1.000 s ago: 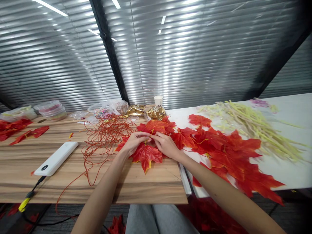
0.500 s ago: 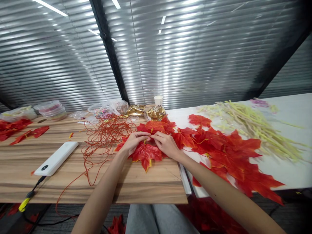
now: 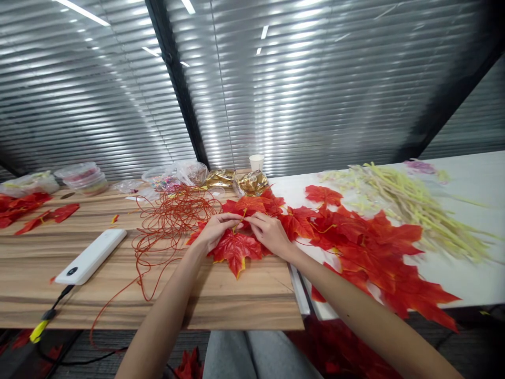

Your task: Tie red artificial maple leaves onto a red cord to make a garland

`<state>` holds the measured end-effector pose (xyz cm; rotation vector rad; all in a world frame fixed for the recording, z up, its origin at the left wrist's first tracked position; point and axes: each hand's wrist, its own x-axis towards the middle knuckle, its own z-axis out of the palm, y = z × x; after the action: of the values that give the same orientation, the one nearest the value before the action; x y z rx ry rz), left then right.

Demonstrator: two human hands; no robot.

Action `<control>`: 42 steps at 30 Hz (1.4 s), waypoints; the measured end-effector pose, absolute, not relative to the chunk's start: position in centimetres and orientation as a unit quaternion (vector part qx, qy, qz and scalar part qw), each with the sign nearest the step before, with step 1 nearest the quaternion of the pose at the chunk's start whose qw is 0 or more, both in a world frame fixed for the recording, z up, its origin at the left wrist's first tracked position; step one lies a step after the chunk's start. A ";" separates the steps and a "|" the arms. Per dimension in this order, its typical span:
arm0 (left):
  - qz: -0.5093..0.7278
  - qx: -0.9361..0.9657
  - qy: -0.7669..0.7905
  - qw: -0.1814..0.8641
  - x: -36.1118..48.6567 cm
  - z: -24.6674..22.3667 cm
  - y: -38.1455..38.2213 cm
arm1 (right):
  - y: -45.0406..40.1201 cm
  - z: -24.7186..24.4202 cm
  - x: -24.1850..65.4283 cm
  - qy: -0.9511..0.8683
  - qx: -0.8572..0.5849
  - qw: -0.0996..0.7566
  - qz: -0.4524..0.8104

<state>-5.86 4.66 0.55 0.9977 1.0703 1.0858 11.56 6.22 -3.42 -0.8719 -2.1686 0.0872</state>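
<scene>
My left hand (image 3: 216,230) and my right hand (image 3: 269,235) meet fingertip to fingertip over a red artificial maple leaf (image 3: 237,249). Both are closed in a pinch at the yellow stem of the leaf, where it meets the cord; the exact spot between the fingertips is too small to make out. More red leaves (image 3: 249,203) lie just behind my fingers. A garland of maple leaves (image 3: 366,237) stretches away to the right. Left of my hands lies a loose tangle of orange-red cord (image 3: 173,213), one strand hanging over the table's front edge.
A white power bank (image 3: 92,257) with a black cable lies on the wooden table (image 3: 244,305). Behind stand plastic tubs (image 3: 82,178), gold packets (image 3: 251,183) and a paper cup (image 3: 256,162). Yellow-green strands (image 3: 414,205) cover part of the white table (image 3: 483,179). More leaves (image 3: 27,208) lie far left.
Almost nothing differs. Both hands keep their pinch at the same spot, and the leaf beneath them has shifted very slightly.
</scene>
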 end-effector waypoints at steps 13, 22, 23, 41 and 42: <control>0.440 0.441 0.473 0.623 -6.0 0.4 4.7 | 6.2 -3.4 11.6 -0.854 -0.346 0.386 0.040; 0.445 0.444 0.465 0.623 -5.8 0.5 4.5 | 6.2 -3.4 11.5 -0.853 -0.349 0.386 0.042; 0.443 0.446 0.466 0.623 -5.8 0.5 4.5 | 6.2 -3.4 11.5 -0.853 -0.350 0.385 0.041; 0.369 0.524 0.498 0.585 -6.2 -0.9 4.9 | 6.1 -3.0 11.6 -0.857 -0.409 0.306 0.060; 0.370 0.526 0.498 0.582 -6.3 -1.0 4.9 | 6.1 -3.1 11.6 -0.857 -0.409 0.308 0.064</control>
<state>-6.25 4.91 -0.97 1.2291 1.1638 0.8639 11.58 6.11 -3.07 -1.0801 -2.2653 0.1683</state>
